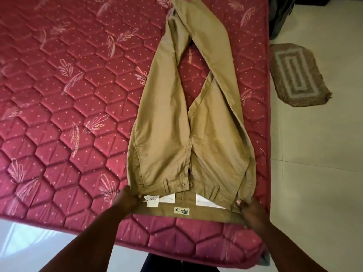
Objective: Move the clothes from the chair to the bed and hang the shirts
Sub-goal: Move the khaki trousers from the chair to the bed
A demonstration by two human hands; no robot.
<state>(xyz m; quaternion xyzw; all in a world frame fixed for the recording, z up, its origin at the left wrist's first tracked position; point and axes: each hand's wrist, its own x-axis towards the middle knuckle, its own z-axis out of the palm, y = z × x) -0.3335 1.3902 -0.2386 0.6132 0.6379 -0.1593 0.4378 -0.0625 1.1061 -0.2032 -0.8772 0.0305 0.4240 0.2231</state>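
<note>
Khaki trousers (176,122) lie on the bed (59,95) (legs crossing), both hands (127,201) (250,211) gripping their waistband.

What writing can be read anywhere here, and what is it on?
"NO FUSS", seen upside down: small tag inside the trousers' waistband.
"529", partly legible: white tag near the left hand.
Smaller print on both tags: too blurred to read.

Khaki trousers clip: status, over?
Left hand, right hand grip waistband ends. Khaki trousers flat on red mattress, legs crossed. Nothing obstructing.
</note>
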